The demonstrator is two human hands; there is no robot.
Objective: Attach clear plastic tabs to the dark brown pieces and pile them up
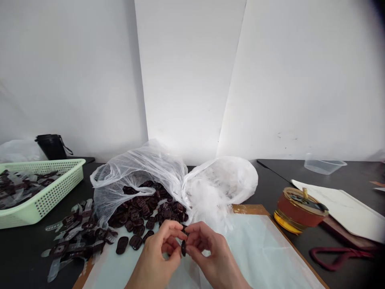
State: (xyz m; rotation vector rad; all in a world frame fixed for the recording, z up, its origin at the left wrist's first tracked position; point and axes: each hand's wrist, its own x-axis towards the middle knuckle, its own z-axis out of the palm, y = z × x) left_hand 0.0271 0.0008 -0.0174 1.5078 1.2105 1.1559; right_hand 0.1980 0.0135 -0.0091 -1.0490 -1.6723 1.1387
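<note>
At the front centre, my left hand [158, 255] and my right hand [212, 251] meet with fingertips pinched together. Between them is a small dark brown oval plastic buckle piece [183, 248], held on edge. Fingers of both hands touch it, and they partly cover it. Just beyond my left hand, a pile of similar glossy brown pieces [146, 208] spills from a clear plastic bag [129, 160]. Nearer me, one loose brown piece [122, 245] lies on the pale sheet [258, 257]. White translucent bits fill a second plastic bag [231, 172] behind my right hand.
On the left, joined brown pieces with clear straps [72, 237] lie beside a green basket [57, 196] of more. A black cup [51, 146] stands behind. To the right are a round amber container [300, 208], red-handled scissors [331, 257], white pad [345, 210] and clear tub [325, 165].
</note>
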